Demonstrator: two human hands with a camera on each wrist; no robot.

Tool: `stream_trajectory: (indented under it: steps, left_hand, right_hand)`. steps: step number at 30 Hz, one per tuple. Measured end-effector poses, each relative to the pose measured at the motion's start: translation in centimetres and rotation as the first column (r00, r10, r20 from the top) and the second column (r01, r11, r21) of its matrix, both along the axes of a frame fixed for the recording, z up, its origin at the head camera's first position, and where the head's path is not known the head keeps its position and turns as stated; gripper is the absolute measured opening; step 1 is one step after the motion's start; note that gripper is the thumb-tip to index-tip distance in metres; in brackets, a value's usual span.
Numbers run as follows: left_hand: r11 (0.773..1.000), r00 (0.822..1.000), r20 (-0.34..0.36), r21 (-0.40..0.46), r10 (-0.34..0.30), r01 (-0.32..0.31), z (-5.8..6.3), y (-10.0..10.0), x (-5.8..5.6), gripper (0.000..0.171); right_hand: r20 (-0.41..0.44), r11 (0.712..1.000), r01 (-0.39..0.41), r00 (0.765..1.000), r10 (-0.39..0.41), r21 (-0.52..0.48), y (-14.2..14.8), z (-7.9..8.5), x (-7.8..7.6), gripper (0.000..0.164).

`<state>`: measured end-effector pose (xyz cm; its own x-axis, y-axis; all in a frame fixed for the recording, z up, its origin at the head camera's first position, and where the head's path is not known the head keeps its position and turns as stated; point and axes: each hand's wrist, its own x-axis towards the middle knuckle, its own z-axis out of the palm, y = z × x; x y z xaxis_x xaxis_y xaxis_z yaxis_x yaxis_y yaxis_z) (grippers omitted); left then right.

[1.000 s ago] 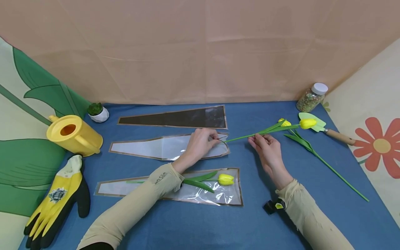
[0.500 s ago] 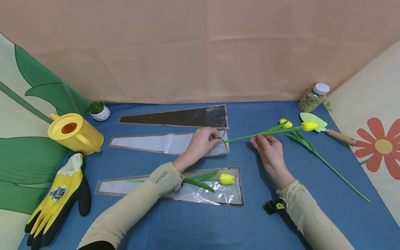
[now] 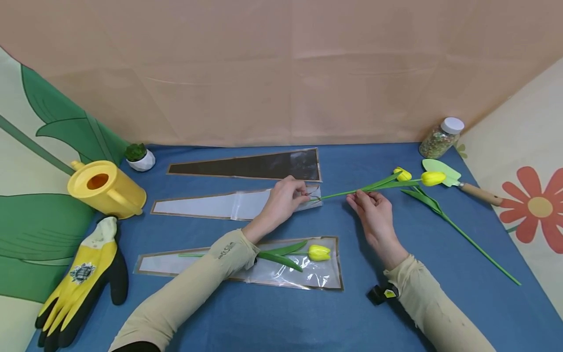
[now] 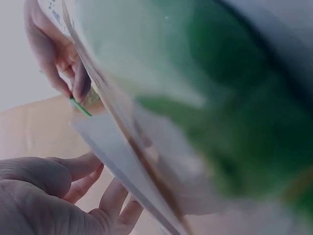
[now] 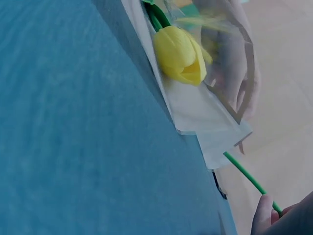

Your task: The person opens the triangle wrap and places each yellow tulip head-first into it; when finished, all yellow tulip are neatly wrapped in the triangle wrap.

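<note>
My left hand [image 3: 283, 203] pinches the wide end of the middle clear flower sleeve [image 3: 193, 207], which has a white backing and a brown border. In the left wrist view, the thumb and fingers of that hand are at the sleeve's edge. My right hand [image 3: 375, 215] pinches the green stem of a yellow tulip [image 3: 433, 178], its bloom pointing right. The tulip's stem end reaches the sleeve's mouth, overlapping it in the head view. Nearer the person lies another sleeve [image 3: 151, 264] with a yellow tulip [image 3: 318, 253] in it, partly covered by the left forearm.
Behind lies a dark sleeve [image 3: 264, 167]. On the right are a loose tulip [image 3: 475, 242], a trowel [image 3: 479, 193] and a lidded jar [image 3: 440, 139]. A yellow watering can [image 3: 105, 190], a glove [image 3: 83, 278] and a potted succulent [image 3: 140, 157] are on the left.
My right hand has shifted slightly left with the tulip, and its stem end now overlaps the sleeve's mouth. The raised lip of the sleeve looks flatter; my left hand has stayed nearly still.
</note>
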<state>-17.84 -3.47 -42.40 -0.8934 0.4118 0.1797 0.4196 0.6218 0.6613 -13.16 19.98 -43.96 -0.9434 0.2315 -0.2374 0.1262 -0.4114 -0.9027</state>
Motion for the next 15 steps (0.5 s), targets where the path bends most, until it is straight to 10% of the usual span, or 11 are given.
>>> stream_trajectory:
  steps: [15]
  left_hand:
    - [1.0, 1.0, -0.023, 0.022, 0.009, -0.008, -0.12, 0.14, 0.08, 0.013]
  right_hand:
    - [-0.011, 0.998, -0.023, 1.0, 0.023, 0.056, 0.01, 0.03, 0.03, 0.009]
